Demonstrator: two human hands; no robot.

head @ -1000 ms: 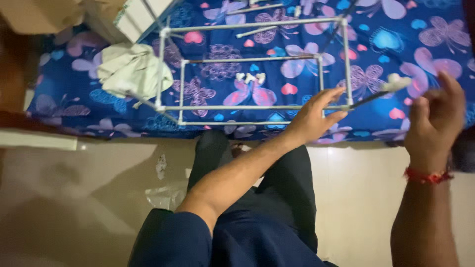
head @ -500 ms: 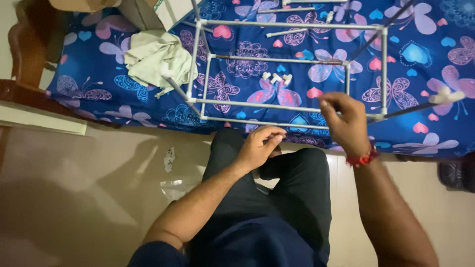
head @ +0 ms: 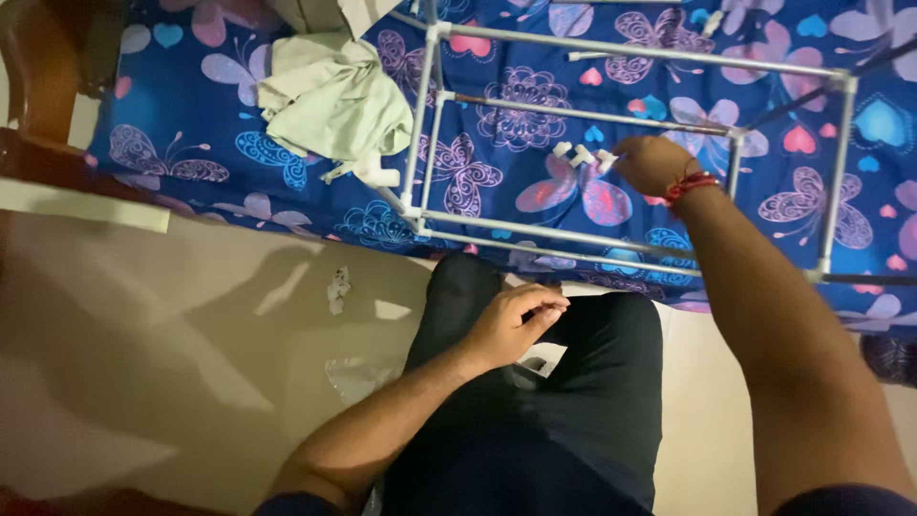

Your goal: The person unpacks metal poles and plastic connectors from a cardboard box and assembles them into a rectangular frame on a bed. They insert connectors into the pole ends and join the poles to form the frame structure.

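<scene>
Right hand [head: 652, 162] moved forward to white connectors [head: 584, 156], grip unclear; left hand [head: 513, 325] loosely curled, empty.

Butterfly-print bed [head: 191, 124], pipe frame [head: 621, 153], cloth [head: 334, 100]

Single head-worn view, looking steeply down from above, close over the person's lap, left hand [head: 506, 325] nearest the lens, bed [head: 191, 143] edge and white rod frame [head: 573, 234] filling the upper half, floor [head: 143, 315] lower left.
</scene>
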